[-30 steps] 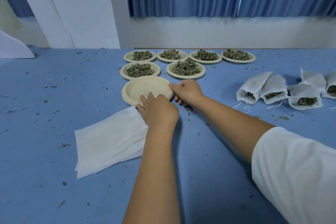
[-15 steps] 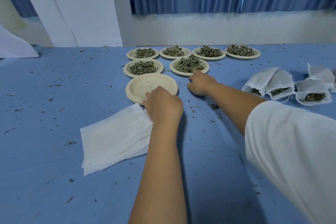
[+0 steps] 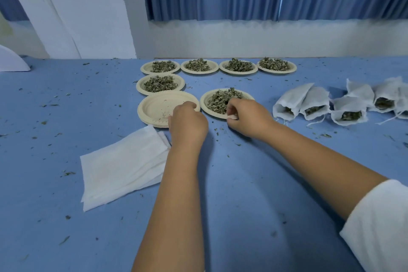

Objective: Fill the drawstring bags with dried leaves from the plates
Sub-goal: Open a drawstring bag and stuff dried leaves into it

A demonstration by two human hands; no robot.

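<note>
Paper leaf plate (image 3: 204, 107): directly ahead of right hand (image 3: 249, 118); I see thumb and fingers pinching its near rim.
State, left hand (image 3: 187, 122): fingers curled at empty plate (image 3: 154, 108) rim; I cannot tell whether it grips.
Stack of flat bags (image 3: 123, 165): left of that wrist.

Two bare forearms come up from the bottom edge. On the right arm there's a loose white short sleeve of plain soft fabric (image 3: 379, 225), faintly creased, its rounded hem crossing the arm at lower right. The left hand (image 3: 187, 123) and right hand (image 3: 249, 117) are uncovered.
</note>
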